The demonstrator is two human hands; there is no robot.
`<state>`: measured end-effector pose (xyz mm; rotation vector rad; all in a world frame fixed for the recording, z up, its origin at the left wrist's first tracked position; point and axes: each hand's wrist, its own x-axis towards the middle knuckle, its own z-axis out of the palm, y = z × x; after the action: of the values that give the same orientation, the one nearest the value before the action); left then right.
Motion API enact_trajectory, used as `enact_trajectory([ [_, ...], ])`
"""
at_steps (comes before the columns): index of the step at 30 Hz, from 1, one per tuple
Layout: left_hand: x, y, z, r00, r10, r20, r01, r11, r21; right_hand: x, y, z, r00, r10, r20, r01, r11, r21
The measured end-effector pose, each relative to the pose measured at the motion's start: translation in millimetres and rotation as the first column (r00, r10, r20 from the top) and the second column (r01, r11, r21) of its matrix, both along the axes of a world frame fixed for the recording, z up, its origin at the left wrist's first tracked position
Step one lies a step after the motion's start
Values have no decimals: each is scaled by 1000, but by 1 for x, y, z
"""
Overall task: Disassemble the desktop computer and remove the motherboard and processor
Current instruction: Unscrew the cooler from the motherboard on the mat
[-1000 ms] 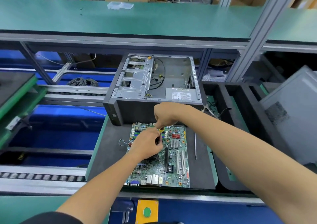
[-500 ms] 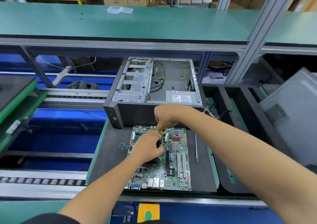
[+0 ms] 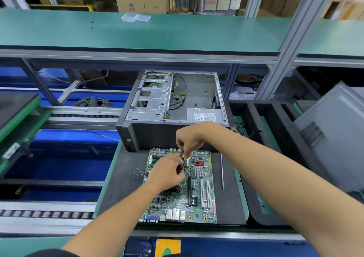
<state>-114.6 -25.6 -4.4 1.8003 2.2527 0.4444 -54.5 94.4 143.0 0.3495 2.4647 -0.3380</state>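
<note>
Writing: a white label (image 3: 204, 115) is seen inside the open computer case (image 3: 173, 107), print too small to be read; a round logo is marked on a cardboard box (image 3: 131, 4) at 12 o'clock, illegible.

Motherboard (image 3: 199, 187) is laid flat on the dark mat (image 3: 122, 178), directly at 6 o'clock of the case.

Right hand (image 3: 190, 138): fingers curled, a yellow-tipped screwdriver (image 3: 184, 159) pinched from above. Left hand (image 3: 166, 173): curled over the board's centre, touching the tool's lower part. The processor cannot be made out.

A thin metal rod (image 3: 222, 171) is laid at 3 o'clock of the board.
</note>
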Motion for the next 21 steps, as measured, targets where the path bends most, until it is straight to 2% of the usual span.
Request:
enact_trajectory([
  [4, 1, -1, 0, 1000, 4, -20, -3, 1000, 21, 3, 0, -10, 985, -156, -71, 153, 987, -50],
  [6, 0, 0, -1, 999, -3, -43, 4, 1000, 29, 3, -2, -11, 976, -213, -49, 209, 976, -64],
  [9, 0, 0, -1, 998, -10, -64, 11, 1000, 15, -3, -10, -6, 998, -55, 21, 54, 998, 45],
  [13, 1, 1, -2, 998, 27, -54, -22, 997, 80, -10, -19, -7, 982, 190, 15, -188, 957, 220],
  [19, -1, -1, 2, 998, 16, -54, -12, 998, 62, 2, -19, -1, 884, 468, 6, -445, 835, 323],
  [21, 0, -2, 1, 999, 26, -40, -23, 997, 71, 5, -20, -3, 878, 479, -24, -446, 835, 322],
])
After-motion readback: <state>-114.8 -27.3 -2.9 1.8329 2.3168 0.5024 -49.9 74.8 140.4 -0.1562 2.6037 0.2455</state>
